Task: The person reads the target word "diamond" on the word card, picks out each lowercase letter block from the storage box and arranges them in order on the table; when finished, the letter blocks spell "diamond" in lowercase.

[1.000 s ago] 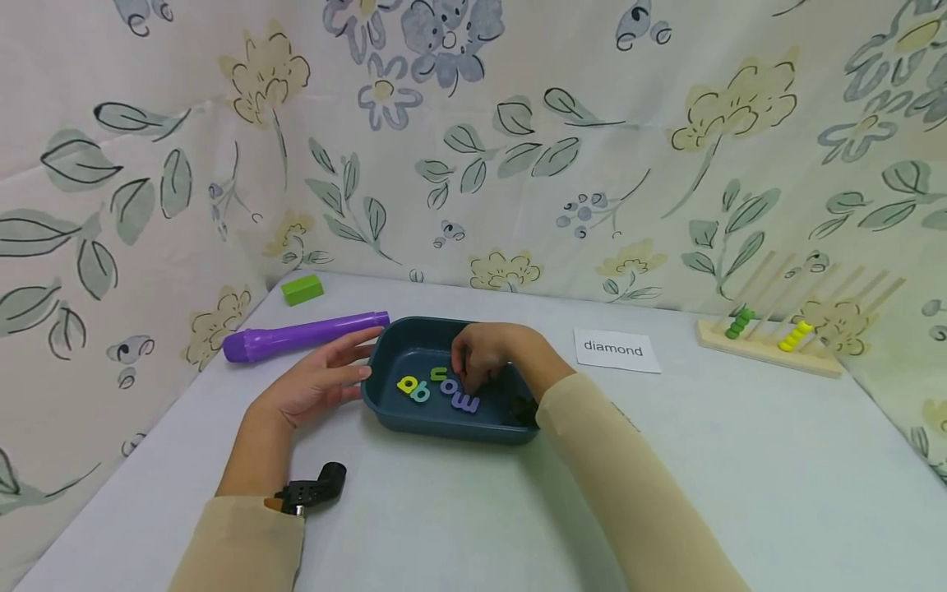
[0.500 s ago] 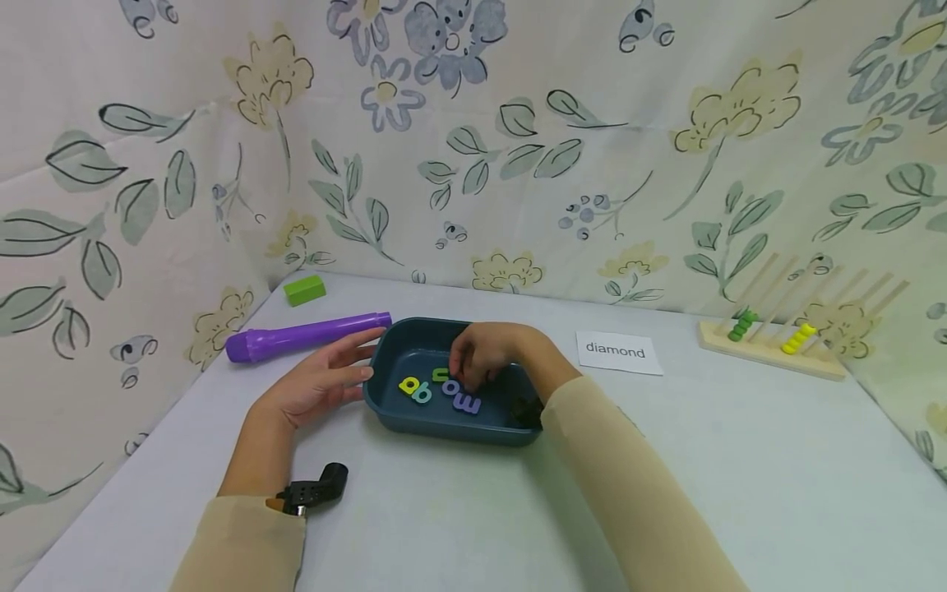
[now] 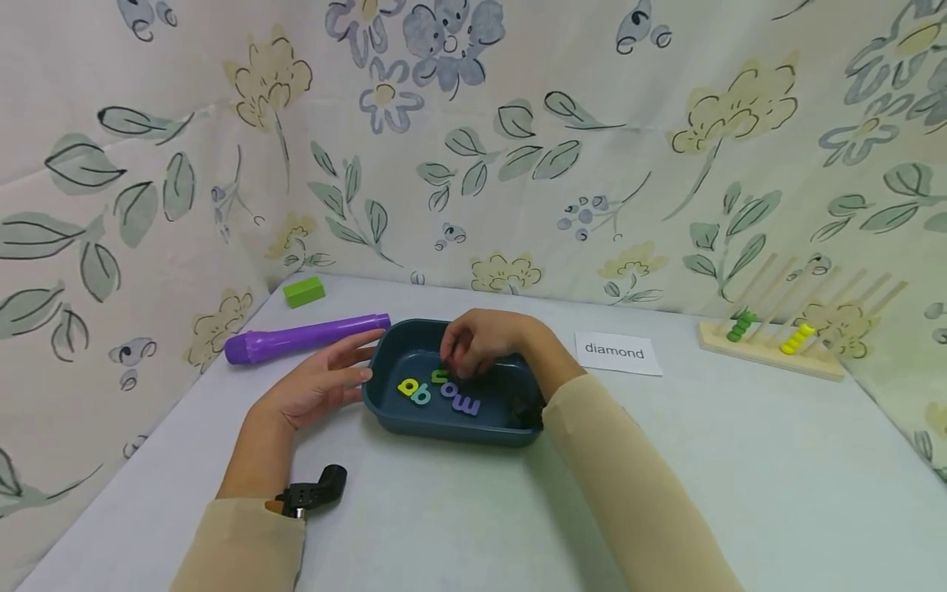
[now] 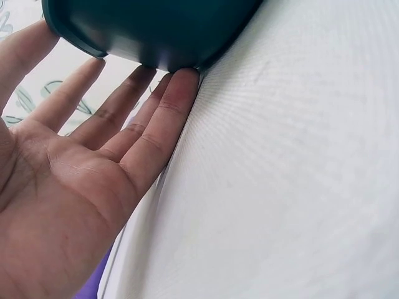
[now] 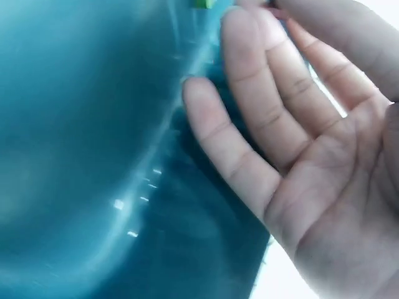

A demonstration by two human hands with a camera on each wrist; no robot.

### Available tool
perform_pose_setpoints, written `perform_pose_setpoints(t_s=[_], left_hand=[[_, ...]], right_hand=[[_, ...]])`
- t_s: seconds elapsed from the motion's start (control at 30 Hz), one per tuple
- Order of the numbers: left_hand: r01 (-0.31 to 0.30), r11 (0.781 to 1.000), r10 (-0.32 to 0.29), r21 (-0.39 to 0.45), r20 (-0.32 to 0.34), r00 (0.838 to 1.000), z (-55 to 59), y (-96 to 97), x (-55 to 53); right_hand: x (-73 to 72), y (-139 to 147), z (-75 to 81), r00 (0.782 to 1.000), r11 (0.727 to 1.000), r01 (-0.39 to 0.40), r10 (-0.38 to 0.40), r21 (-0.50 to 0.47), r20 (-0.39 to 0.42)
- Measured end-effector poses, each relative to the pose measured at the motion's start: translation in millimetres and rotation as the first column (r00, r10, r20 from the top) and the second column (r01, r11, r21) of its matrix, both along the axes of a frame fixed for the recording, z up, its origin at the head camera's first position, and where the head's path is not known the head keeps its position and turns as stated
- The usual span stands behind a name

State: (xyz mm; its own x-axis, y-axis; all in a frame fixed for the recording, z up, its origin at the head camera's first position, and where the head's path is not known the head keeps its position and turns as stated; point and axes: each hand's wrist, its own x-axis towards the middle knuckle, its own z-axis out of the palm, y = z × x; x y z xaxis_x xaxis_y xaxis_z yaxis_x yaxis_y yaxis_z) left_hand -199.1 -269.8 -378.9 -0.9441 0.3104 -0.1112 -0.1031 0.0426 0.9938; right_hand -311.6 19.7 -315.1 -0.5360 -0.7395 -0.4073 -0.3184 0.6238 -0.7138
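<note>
1. Floral fabric (image 3: 444, 164), printed with flowers and leaves in blue, yellow and green, is hung behind and to the left of a white counter (image 3: 444, 526).
2. On the counter, a dark teal tray (image 3: 459, 432) is set with its open top facing up.
3. On the bottom of the tray, small letters are laid: a yellow letter (image 3: 408, 386) and a teal letter (image 3: 421, 395) are placed side by side toward the left, while a green letter (image 3: 440, 376), a purple "o" (image 3: 448, 390) and a purple "m" (image 3: 466, 404) are grouped nearer the middle.
4. The left end of the tray is touched from outside by the left hand (image 3: 318, 378); its fingers are spread wide and nearly straight, with fingertips rested against the outer wall.
5. The right hand (image 3: 484, 341) is held over the far part of the tray, its fingers bent and its fingertips lowered near the green letter; whether anything is pinched there cannot be told.
6. Beyond the left hand, a purple microphone (image 3: 307, 338) is laid on its side, and a green block (image 3: 304, 292) is placed behind it.
7. Right of the tray, a white card (image 3: 617, 353) printed "diamond" is laid flat; farther right, a wooden abacus (image 3: 769, 352) is stood, with green beads (image 3: 741, 326) and yellow beads (image 3: 798, 338) threaded on separate rods.
8. Beige sleeves (image 3: 629, 485) are worn, and a black device (image 3: 314, 492) is strapped at the left wrist.
</note>
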Motion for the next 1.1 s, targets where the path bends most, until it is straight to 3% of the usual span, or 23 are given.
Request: perform_pose_setpoints(t_s=[0.33,0.47,0.63,0.87,1.1], left_hand=[[-0.008,1.0,0.008,-0.028,-0.008,1.0,-1.5,-1.3,-0.5],[0.0,1.0,0.0,-0.016,-0.014,1.0,-3.7,-1.7,-1.0],[0.006,1.0,-0.006,-0.01,-0.015,1.0,-4.7,-0.8,-2.3],[0.006,1.0,-0.006,-0.022,-0.009,1.0,-3.4,1.4,-2.9],[0.006,1.0,-0.006,-0.016,-0.012,1.0,-2.6,0.4,-0.5]], right_hand=[[7.3,10,36.6,0.998,0.994,0.004,-0.011,-0.113,-0.058],[10.5,18,46.2,0.992,0.99,0.015,-0.032,-0.143,-0.119],[14.3,30,51.4,0.983,0.988,0.037,-0.063,-0.151,-0.172],[23.5,42,54.6,0.984,0.978,0.058,-0.09,-0.2,-0.155],[34.8,56,54.6,0.97,0.97,0.09,-0.137,-0.226,-0.202]])
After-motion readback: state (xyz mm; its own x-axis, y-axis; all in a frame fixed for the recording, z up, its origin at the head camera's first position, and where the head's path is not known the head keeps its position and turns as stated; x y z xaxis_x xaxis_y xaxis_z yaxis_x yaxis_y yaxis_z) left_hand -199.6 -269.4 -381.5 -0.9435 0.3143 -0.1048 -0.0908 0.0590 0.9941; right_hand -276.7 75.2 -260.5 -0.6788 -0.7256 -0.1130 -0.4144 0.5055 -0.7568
